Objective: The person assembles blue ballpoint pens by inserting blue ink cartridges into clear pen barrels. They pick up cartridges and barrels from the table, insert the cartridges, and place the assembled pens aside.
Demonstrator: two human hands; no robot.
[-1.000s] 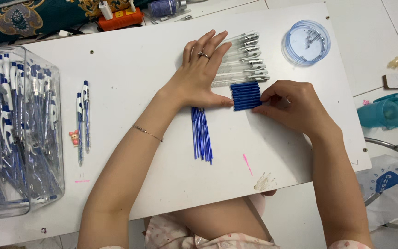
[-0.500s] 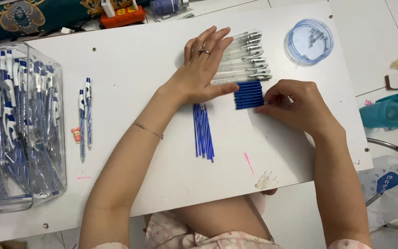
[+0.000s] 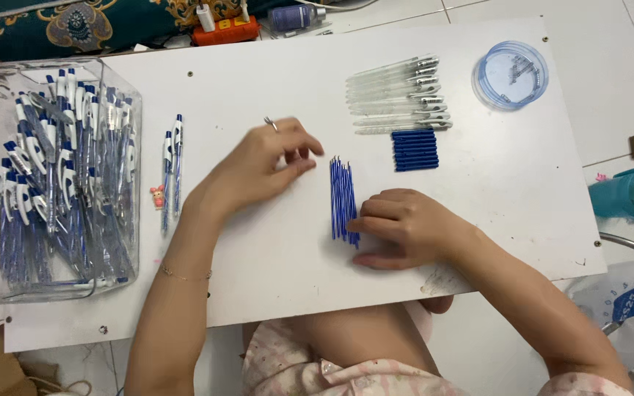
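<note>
The right hand (image 3: 405,227) lies on the white board (image 3: 258,271) with its fingertips pressed flat on the lower end of a bundle of thin blue ink refills (image 3: 343,198); the fingers are stretched, not closed around anything. The left hand (image 3: 262,165) hovers just left of the refills, its fingers loosely curled with the thumb near the fingertips. It seems to hold nothing, but a very small part between the fingertips cannot be excluded.

The refills lie side by side, pointing away from the person. To the right of them and further from the person is a short stack of dark blue pen grips (image 3: 415,150), and just beyond it a row of clear pen barrels (image 3: 398,95). A round clear lid with small parts (image 3: 511,75) stands to the right of the barrels. Far to the left of the refills, a clear box of finished blue-and-white pens (image 3: 60,183) stands at the board's edge, with two loose pens (image 3: 172,165) beside it.

The risk is rolling. The refills are round and thin, so a sideways push from the right fingertips can spread them or send some toward the near edge. A careless forearm may also disturb the barrels.
</note>
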